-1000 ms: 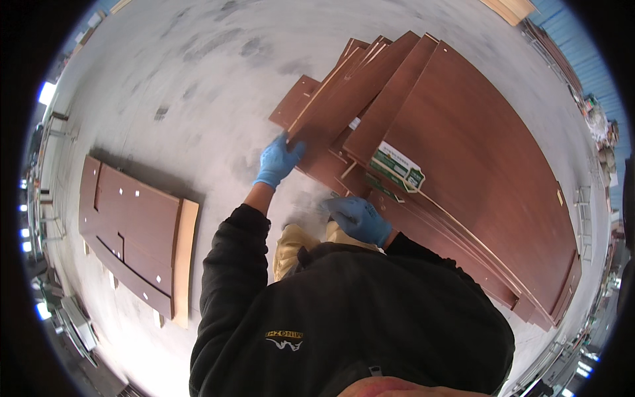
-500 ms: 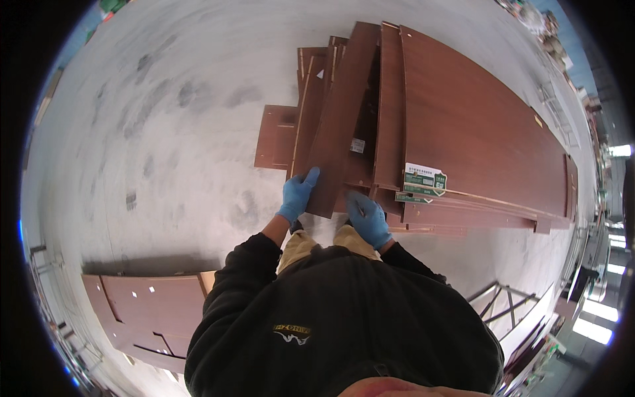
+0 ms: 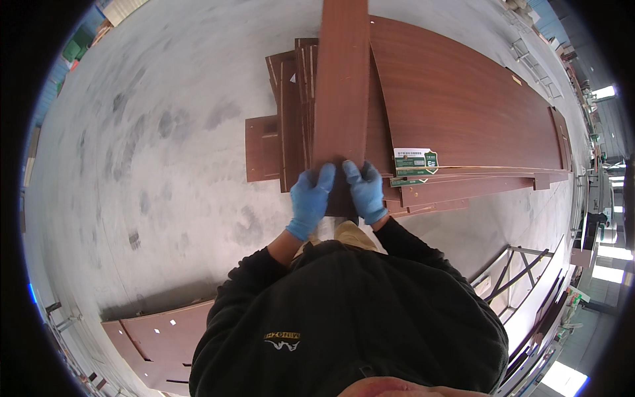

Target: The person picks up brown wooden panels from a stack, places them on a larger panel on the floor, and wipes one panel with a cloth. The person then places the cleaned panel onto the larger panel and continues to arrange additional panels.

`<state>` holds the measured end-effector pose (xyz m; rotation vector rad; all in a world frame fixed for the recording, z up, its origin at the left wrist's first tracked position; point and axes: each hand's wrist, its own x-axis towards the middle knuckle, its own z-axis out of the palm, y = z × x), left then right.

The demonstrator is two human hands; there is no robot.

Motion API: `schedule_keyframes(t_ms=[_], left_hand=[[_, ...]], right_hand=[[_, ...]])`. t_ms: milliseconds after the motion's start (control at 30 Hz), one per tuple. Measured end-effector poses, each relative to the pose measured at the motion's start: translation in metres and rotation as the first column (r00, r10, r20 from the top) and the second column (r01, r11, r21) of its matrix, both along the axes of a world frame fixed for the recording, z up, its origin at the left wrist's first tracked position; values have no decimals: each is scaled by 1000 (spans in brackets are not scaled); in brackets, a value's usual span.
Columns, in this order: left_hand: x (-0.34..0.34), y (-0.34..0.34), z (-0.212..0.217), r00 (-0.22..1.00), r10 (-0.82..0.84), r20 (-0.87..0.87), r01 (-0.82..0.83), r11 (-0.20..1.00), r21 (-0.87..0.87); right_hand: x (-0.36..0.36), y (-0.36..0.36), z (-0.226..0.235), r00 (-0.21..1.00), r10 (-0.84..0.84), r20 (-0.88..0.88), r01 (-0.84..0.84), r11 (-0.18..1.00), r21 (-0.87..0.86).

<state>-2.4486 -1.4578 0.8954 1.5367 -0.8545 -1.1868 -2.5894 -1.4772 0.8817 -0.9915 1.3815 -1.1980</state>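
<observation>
A long, narrow reddish-brown wood board [image 3: 342, 92] stretches away from me, its near end held up between my hands. On its left edge, my blue-gloved left hand [image 3: 311, 198] is closed with the thumb lying on top. Opposite, my right hand [image 3: 366, 192], also gloved in blue, grips the right edge the same way; the fingers beneath are hidden. Under and beside the board lies a stack of wood panels. The top one is a wide brown panel [image 3: 456, 99] with a green and white label [image 3: 415, 161] at its near corner. Narrower boards [image 3: 289, 126] lie to the left.
More brown panels [image 3: 165, 344] lie at the lower left. A metal frame [image 3: 512, 274] stands at the lower right. Grey concrete floor [image 3: 172, 192] spreads to the left, with assorted goods and racks along the far right edge.
My right hand has moved onto the narrow board's right edge, joining my left. The board has been raised and swung from a slant to nearly straight ahead, over the stack.
</observation>
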Motion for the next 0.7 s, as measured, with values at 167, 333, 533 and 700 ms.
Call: schedule_keyframes(t_ms=[167, 333, 533, 700], left_hand=[[-34, -17, 12, 950, -300, 87, 307, 949, -75], [-29, -61, -48, 957, -3, 292, 101, 941, -324], [-4, -107, -106, 630, -74, 773, -33, 992, 122], [-5, -109, -107, 622, -252, 741, 66, 960, 271]], right_hand=[[-73, -3, 30, 988, -111, -111, 103, 992, -73], [-129, 17, 38, 978, -190, -87, 188, 982, -37], [-165, 41, 25, 968, -191, -165, 205, 976, 76], [-175, 45, 24, 957, -151, -246, 183, 977, 112]])
